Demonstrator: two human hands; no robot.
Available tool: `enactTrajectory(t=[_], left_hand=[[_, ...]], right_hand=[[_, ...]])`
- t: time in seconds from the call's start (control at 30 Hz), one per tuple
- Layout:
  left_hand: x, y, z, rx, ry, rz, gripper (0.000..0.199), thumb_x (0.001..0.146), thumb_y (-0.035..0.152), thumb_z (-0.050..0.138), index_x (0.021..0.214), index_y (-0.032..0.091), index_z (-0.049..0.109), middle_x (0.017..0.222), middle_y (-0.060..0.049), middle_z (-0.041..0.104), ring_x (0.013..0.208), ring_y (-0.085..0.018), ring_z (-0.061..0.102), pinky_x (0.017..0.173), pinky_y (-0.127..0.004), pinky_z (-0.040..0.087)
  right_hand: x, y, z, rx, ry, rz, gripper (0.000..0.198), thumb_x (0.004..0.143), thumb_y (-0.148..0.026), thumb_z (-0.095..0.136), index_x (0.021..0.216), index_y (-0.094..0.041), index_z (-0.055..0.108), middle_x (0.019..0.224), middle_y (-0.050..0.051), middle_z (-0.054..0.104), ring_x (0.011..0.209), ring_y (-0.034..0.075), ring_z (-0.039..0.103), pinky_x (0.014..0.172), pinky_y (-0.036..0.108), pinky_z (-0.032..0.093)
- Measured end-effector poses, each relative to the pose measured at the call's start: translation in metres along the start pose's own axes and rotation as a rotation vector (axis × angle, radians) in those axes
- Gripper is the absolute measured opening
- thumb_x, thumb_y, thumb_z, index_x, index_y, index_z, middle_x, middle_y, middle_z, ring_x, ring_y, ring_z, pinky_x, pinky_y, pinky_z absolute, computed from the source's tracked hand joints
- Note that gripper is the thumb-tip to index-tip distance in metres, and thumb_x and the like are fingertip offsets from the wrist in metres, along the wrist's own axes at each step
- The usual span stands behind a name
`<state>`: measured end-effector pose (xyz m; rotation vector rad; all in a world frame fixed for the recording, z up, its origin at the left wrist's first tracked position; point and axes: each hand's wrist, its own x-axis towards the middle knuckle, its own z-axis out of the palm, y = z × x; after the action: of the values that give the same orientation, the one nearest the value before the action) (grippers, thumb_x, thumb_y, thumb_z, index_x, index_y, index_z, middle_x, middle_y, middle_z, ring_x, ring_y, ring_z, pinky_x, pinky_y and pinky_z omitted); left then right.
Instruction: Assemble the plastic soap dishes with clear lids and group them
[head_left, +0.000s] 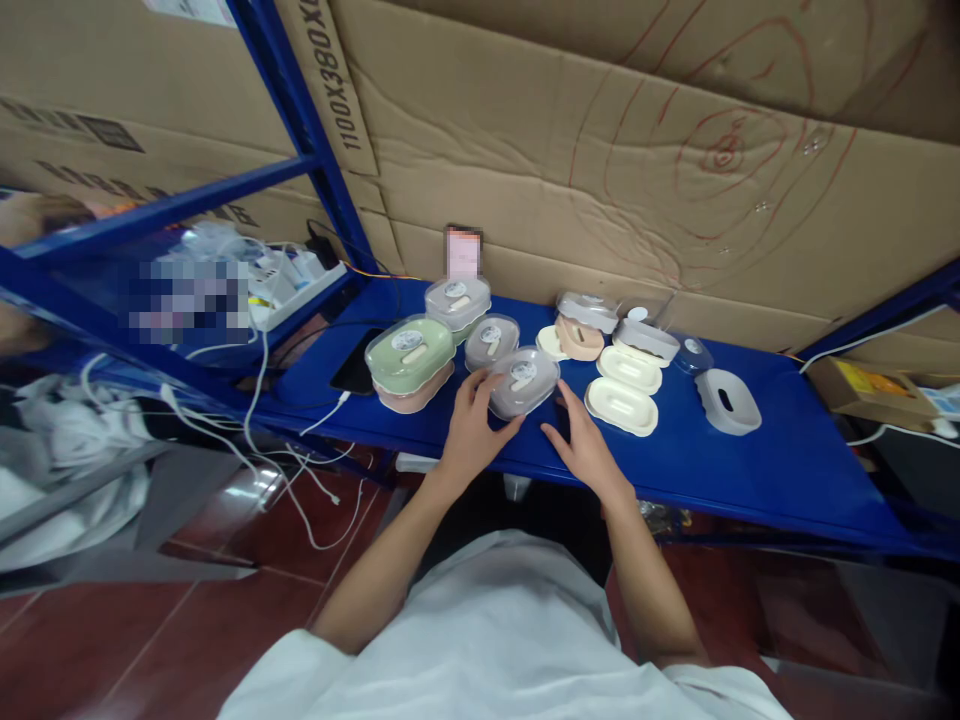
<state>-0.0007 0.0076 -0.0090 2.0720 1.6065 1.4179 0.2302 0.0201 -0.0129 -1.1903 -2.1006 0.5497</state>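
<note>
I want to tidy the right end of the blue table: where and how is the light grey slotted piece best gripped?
Probably pinch the light grey slotted piece across its outer walls, bringing the right hand in from the near right. The raised, rounded walls offer grip, and a clear domed piece sits close on its far left.

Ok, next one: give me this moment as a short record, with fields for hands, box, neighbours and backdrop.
Left hand: at the left edge of a lidded grey box, fingers spread
Right hand: by the box's right edge, open; contact unclear
Left of box: green box stacked on a pink box
Right of box: two cream trays; farther right, a grey slotted piece
Surface: blue table
Behind: cardboard
</note>
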Motion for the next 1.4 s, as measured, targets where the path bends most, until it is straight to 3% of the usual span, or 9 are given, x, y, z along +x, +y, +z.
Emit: enactTrajectory(t=[0.17, 0.33, 0.57, 0.73, 0.93, 1.0, 1.17, 1.3, 1.4], left_hand=[[0.016, 0.008, 0.000, 0.060, 0.181, -0.062, 0.064, 0.090, 0.033, 0.081, 0.145, 0.022, 0.050, 0.149, -0.019, 0.052, 0.143, -0.036, 0.053, 0.119, -0.056, 0.048], [0.027, 0.009, 0.010, 0.115, 0.232, -0.108, 0.063, 0.094, 0.038, 0.077, 0.148, 0.020, 0.049, 0.152, -0.022, 0.050, 0.145, -0.039, 0.051, 0.118, -0.059, 0.047], [0.034, -0.001, 0.020, 0.065, 0.189, -0.122, 0.066, 0.104, 0.046, 0.061, 0.160, 0.018, 0.038, 0.167, -0.026, 0.036, 0.159, -0.041, 0.035, 0.126, -0.063, 0.037], [0.037, -0.004, 0.022, -0.010, 0.140, -0.104, 0.069, 0.108, 0.045, 0.054, 0.167, 0.021, 0.028, 0.177, -0.024, 0.017, 0.166, -0.041, 0.018, 0.129, -0.065, 0.030], [0.023, 0.007, 0.019, -0.035, 0.097, -0.095, 0.069, 0.109, 0.038, 0.051, 0.170, 0.021, 0.021, 0.179, -0.022, -0.007, 0.167, -0.042, 0.002, 0.130, -0.064, 0.027], [0.016, 0.012, 0.018, -0.032, 0.110, -0.071, 0.066, 0.109, 0.036, 0.051, 0.168, 0.021, 0.025, 0.179, -0.022, -0.002, 0.167, -0.041, 0.006, 0.130, -0.064, 0.028], [0.011, 0.013, 0.019, -0.040, 0.126, -0.049, 0.058, 0.108, 0.037, 0.053, 0.160, 0.017, 0.037, 0.165, -0.026, 0.027, 0.158, -0.039, 0.034, 0.125, -0.062, 0.037], [0.016, 0.008, 0.017, -0.048, 0.114, -0.058, 0.060, 0.108, 0.040, 0.054, 0.160, 0.016, 0.036, 0.166, -0.027, 0.025, 0.160, -0.040, 0.031, 0.126, -0.061, 0.036], [0.015, 0.010, 0.014, -0.035, 0.117, -0.067, 0.057, 0.108, 0.040, 0.053, 0.159, 0.018, 0.037, 0.166, -0.025, 0.027, 0.159, -0.040, 0.033, 0.125, -0.061, 0.039]], right_hand=[[-0.001, -0.003, -0.002, -0.006, -0.030, -0.005, 0.074, 0.108, -0.045, 0.051, 0.172, -0.026, 0.020, 0.171, 0.015, 0.038, 0.156, 0.029, 0.043, 0.129, 0.053, 0.038], [0.004, 0.006, 0.003, -0.032, -0.059, -0.069, 0.070, 0.109, -0.045, 0.049, 0.172, -0.028, 0.022, 0.173, 0.012, 0.037, 0.160, 0.028, 0.037, 0.132, 0.055, 0.033], [0.059, 0.008, 0.020, -0.058, -0.157, -0.196, 0.075, 0.109, -0.033, 0.045, 0.174, -0.024, 0.009, 0.180, 0.012, 0.017, 0.166, 0.026, 0.020, 0.133, 0.053, 0.030], [0.086, 0.002, 0.025, -0.108, -0.172, -0.214, 0.086, 0.105, -0.031, 0.053, 0.174, -0.015, 0.004, 0.177, 0.021, 0.021, 0.164, 0.032, 0.027, 0.131, 0.056, 0.033], [0.094, -0.004, 0.026, -0.129, -0.208, -0.205, 0.086, 0.103, -0.031, 0.052, 0.173, -0.012, 0.006, 0.175, 0.024, 0.027, 0.160, 0.035, 0.035, 0.126, 0.061, 0.037], [0.093, -0.005, 0.027, -0.121, -0.211, -0.207, 0.085, 0.102, -0.030, 0.051, 0.173, -0.012, 0.006, 0.174, 0.024, 0.028, 0.160, 0.034, 0.036, 0.125, 0.061, 0.037], [0.089, -0.007, 0.028, -0.117, -0.189, -0.202, 0.084, 0.102, -0.030, 0.050, 0.173, -0.015, 0.008, 0.172, 0.022, 0.034, 0.159, 0.033, 0.039, 0.124, 0.060, 0.039], [0.092, -0.002, 0.013, -0.235, -0.084, -0.171, 0.070, 0.105, -0.033, 0.046, 0.171, -0.020, 0.026, 0.169, 0.016, 0.042, 0.158, 0.031, 0.040, 0.126, 0.059, 0.034], [0.098, 0.012, -0.008, -0.360, 0.059, -0.071, 0.064, 0.105, -0.038, 0.049, 0.165, -0.018, 0.039, 0.163, 0.019, 0.052, 0.155, 0.035, 0.043, 0.125, 0.062, 0.030]])
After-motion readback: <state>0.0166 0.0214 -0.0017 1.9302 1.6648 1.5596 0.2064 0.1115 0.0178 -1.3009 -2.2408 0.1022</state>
